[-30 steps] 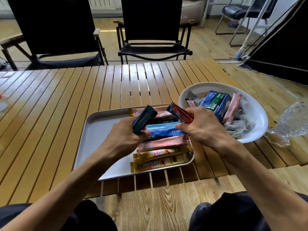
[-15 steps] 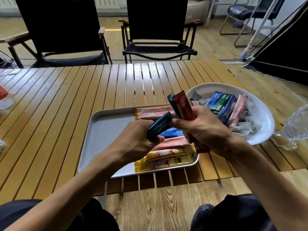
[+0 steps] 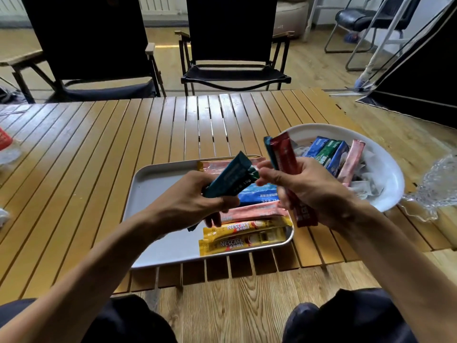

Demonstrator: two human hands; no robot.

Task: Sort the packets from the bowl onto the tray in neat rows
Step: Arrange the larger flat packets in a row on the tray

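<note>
Above the white tray, my left hand grips a teal stick packet that points up to the right. My right hand holds a red stick packet upright, with a second teal packet just behind it. Along the tray's right side lie rows of packets: two yellow Nescafe sticks nearest me, then a pink one, a blue one and more pink at the far edge. The white bowl at the right holds several blue, green and pink packets.
The tray and bowl sit on a slatted wooden table. A clear glass dish stands right of the bowl. Red-and-clear items lie at the table's left edge. Two black folding chairs stand behind the table.
Both hands have lifted a little. The red packet in my right hand went from tilted to upright, and the teal packet in my left hand has come up close beside it.
</note>
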